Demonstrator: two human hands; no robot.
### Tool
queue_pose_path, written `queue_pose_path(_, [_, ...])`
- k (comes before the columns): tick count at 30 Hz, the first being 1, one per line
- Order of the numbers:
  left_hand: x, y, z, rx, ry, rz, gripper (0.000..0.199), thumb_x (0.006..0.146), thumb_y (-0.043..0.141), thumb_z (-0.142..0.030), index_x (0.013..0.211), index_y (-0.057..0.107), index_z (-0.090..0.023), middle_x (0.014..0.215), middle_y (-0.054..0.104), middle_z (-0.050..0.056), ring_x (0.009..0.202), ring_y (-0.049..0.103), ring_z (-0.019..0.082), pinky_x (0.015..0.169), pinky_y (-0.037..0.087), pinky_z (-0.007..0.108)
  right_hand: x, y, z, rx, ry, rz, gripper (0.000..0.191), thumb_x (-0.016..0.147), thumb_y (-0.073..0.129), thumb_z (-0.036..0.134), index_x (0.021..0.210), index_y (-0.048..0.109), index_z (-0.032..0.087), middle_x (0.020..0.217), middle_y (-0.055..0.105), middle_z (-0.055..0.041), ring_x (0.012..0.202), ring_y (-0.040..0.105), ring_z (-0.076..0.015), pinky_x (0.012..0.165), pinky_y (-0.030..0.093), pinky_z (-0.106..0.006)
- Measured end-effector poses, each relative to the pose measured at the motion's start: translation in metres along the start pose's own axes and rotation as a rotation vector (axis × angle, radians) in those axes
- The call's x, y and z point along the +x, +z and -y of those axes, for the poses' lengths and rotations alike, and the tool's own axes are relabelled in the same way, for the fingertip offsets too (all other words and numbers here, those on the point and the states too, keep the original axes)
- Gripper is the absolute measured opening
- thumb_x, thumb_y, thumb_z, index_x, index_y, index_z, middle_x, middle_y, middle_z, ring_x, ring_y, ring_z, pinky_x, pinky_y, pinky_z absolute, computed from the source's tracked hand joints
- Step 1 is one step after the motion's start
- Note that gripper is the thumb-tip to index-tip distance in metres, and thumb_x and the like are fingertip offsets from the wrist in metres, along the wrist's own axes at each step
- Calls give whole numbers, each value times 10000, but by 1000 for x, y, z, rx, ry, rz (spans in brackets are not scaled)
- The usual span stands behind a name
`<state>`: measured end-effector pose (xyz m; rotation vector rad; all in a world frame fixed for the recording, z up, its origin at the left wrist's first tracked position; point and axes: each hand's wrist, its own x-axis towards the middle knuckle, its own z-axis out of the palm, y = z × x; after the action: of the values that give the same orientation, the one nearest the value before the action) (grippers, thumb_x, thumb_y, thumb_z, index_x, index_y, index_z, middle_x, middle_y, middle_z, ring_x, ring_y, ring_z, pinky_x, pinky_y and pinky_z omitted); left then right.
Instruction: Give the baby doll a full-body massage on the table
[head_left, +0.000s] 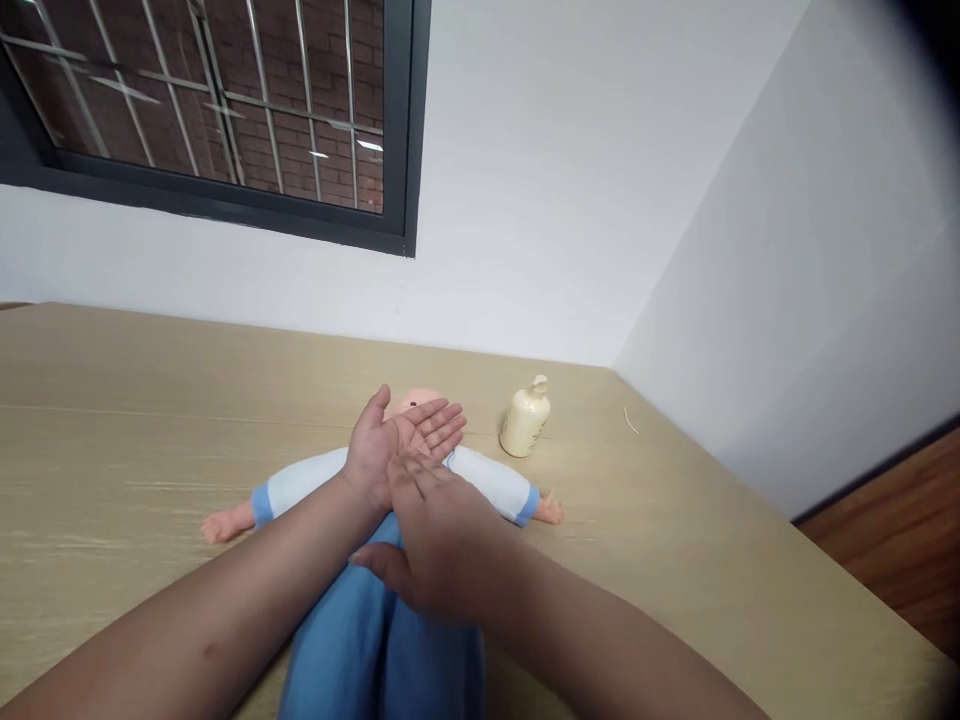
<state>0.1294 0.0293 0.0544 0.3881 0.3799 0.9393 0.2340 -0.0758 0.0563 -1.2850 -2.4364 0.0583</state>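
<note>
My left hand [394, 445] is palm up with its fingers stretched out, above the chest of a baby doll. My right hand [450, 520] lies palm down with its fingertips on the left palm near the wrist, thumb held apart. Nothing shows between the two hands. Beneath them the baby doll [487, 480] lies on its back, arms spread, in a white top with blue cuffs and blue trousers. My hands cover most of its head and chest. Behind and to the right stands a cream pump bottle [526, 420], upright.
The doll and bottle are on a wood-grain table [135, 430] that meets a white wall [525, 200] at the back. A barred window [225, 110] is set in that wall. A thin pale strip [631, 420] lies on the table's right side.
</note>
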Motion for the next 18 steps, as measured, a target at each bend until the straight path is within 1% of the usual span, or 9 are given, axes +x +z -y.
queue_pose_path(2, [1,-2,-1,-17,5,42,831,948,383,-718,1390,520,-28,1304,624,286,1227,628,376,997,547,469,0,4,-1,14,-63,-48,783,1033,382,547,1548,278,-33,1599,311,-283,1531,242,-344,1242,268,-498])
queue_pose_path(4, [1,-4,-1,-17,1,50,900,938,334,-761,1396,516,-8,1300,625,296,1228,624,384,997,542,478,2,9,-6,24,-101,-57,813,1036,371,550,1560,213,-51,1628,224,-286,1556,147,-336,1257,222,-513])
queue_pose_path(6, [1,-3,-1,-4,-10,37,921,937,307,-772,1399,518,-3,1292,630,299,1220,629,380,994,540,478,5,12,-14,38,-113,-39,905,1008,393,621,1571,165,-49,1652,134,-275,1566,63,-334,1268,175,-525])
queue_pose_path(8, [-1,0,1,9,-17,11,896,941,327,-760,1393,529,-13,1291,635,293,1209,636,375,997,537,470,8,12,-22,49,-98,-20,989,967,407,701,1587,130,-19,1666,87,-243,1569,26,-325,1275,130,-525])
queue_pose_path(10, [-4,4,2,18,-19,-25,865,943,359,-746,1380,541,-22,1290,641,282,1196,643,373,1010,530,469,11,11,-28,53,-53,-14,1007,949,398,736,1596,130,13,1673,101,-212,1571,36,-312,1280,103,-512])
queue_pose_path(13, [-7,10,4,22,-18,-80,836,952,352,-733,1361,548,-30,1274,650,266,1172,656,364,1034,513,480,12,9,-33,41,33,-22,970,958,388,729,1597,167,33,1671,151,-191,1569,80,-310,1281,83,-510])
queue_pose_path(16, [-7,12,4,12,0,-80,813,964,329,-720,1351,545,-38,1265,649,262,1160,661,352,1038,510,484,13,10,-34,11,112,-45,942,960,422,702,1579,240,16,1652,211,-213,1559,139,-332,1278,95,-520])
queue_pose_path(18, [-4,9,3,13,5,-65,830,953,331,-734,1359,536,-39,1277,638,269,1166,656,359,1024,519,491,12,11,-29,-15,164,-53,923,956,459,678,1548,312,-15,1620,276,-251,1540,209,-356,1271,149,-511])
